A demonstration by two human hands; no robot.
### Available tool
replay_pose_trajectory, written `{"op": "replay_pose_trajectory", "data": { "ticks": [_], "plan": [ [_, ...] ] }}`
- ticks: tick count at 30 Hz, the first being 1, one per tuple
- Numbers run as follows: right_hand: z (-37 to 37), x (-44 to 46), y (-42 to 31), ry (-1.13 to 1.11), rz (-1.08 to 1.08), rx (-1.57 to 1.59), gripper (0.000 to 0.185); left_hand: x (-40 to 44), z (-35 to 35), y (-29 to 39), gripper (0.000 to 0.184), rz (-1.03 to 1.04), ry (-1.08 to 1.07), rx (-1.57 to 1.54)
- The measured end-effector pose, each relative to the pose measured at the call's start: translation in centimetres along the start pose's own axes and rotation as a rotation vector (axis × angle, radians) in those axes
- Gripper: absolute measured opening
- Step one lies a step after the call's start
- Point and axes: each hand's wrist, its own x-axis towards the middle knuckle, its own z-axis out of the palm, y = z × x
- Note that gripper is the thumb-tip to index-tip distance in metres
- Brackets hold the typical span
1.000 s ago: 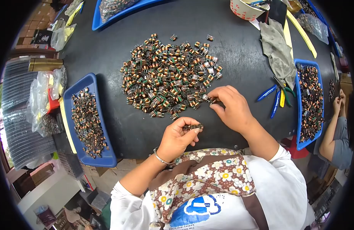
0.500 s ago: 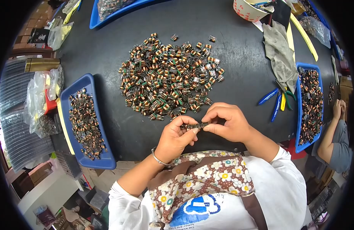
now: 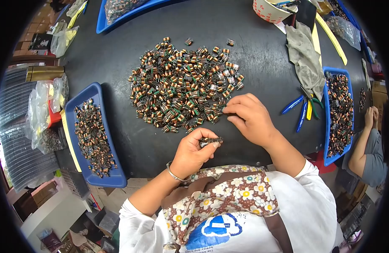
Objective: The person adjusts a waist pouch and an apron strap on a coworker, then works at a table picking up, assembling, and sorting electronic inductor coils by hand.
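Observation:
My left hand (image 3: 196, 151) is closed around a short row of small dark coils (image 3: 211, 141), pinched between thumb and fingers near the table's front edge. The fingers hide part of the row. My right hand (image 3: 250, 119) is at the lower right edge of a large pile of copper-wound coils (image 3: 177, 86). Its thumb and index finger are slightly apart, the index fingertip close to the outermost coils. Nothing shows between them. Many coils in the pile have metal pins and some show green parts.
Blue trays of coils stand left (image 3: 122, 180) and right (image 3: 350, 80). Near the right tray lie a grey cloth (image 3: 304, 59), blue-handled tools (image 3: 293, 105) and green-handled pliers (image 3: 315, 107). A patterned bowl (image 3: 268, 12) holds pens. Another person's arm (image 3: 365, 143) is at far right.
My right hand has left the row of coils in my left hand and moved up to the pile's edge. My left hand keeps its hold in nearly the same place.

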Motion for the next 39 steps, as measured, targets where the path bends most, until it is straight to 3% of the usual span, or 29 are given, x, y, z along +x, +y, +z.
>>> {"op": "replay_pose_trajectory", "data": {
  "ticks": [7,9,12,14,15,17,21,24,29,34,39],
  "plan": [
    [0.3,0.6,-0.1,0.009,-0.025,-0.093,0.019,-0.4,-0.7,1.1,0.013,0.036,0.026,-0.052],
    [0.6,0.6,0.2,0.005,-0.107,-0.085,0.011,-0.7,-1.7,1.5,0.012,0.067,0.076,-0.105],
    [0.6,0.0,-0.6,-0.022,0.468,0.734,0.013,-1.5,-3.4,1.7,0.011,0.077,0.118,-0.184],
    [0.9,0.2,-1.3,-0.073,0.393,0.721,0.014,-2.0,-4.5,1.4,0.012,0.109,-0.127,-0.566],
    [0.9,0.2,-1.7,-0.114,0.337,0.702,0.015,-2.3,-4.9,1.2,0.012,0.112,-0.201,-0.596],
    [1.3,0.3,-2.9,-0.208,0.367,0.825,0.021,-3.0,-4.9,1.3,0.009,0.080,-0.251,-0.670],
    [2.8,0.3,-4.0,-0.241,0.268,0.739,0.022,-3.6,-4.9,0.6,0.009,0.064,-0.281,-0.704],
    [3.2,0.4,-5.2,-0.275,0.294,0.780,0.024,-3.6,-5.0,-0.2,0.009,-0.046,-0.167,-0.546],
    [3.6,0.4,-5.9,-0.294,0.299,0.811,0.021,-3.7,-3.7,0.1,0.013,-0.059,-0.076,-0.466],
    [3.3,1.1,-6.3,-0.343,0.046,0.558,0.025,-3.6,-3.4,0.7,0.013,-0.041,-0.096,-0.473],
    [4.1,2.1,-7.9,-0.371,-0.040,0.535,0.029,-4.8,-6.7,1.5,0.007,0.063,-0.007,-0.509]
  ]
}}
